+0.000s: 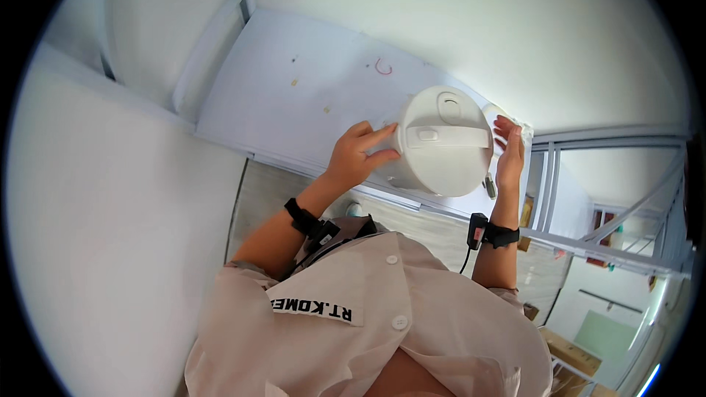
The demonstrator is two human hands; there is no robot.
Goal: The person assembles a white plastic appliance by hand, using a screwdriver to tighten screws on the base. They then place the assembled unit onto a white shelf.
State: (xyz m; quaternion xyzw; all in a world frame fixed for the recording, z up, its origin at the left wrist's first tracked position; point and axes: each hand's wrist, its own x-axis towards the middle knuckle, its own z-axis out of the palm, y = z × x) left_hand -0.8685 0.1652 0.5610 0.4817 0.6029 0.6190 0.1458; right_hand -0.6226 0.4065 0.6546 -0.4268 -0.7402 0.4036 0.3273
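A white rice cooker (pixel 448 165) with a round lid, a carry handle (pixel 452 137) across its top and an oval vent piece (pixel 449 106) stands on the white tabletop (pixel 257 103). My left hand (pixel 358 153) is at its left side, thumb and index finger closed about the handle's left end, the other fingers curled. On the right side, my right hand (pixel 509 151) is raised close to the cooker's wall with its fingers apart, holding nothing. The cooker's front and lower body are mostly hidden beneath the lid from this angle.
A small dark object (pixel 490 185) lies right of the cooker, near the table's front edge. A red curved mark (pixel 383 67) and small yellow bits (pixel 294 82) dot the tabletop. White walls close in behind and left; a metal frame (pixel 548 184) stands at the right.
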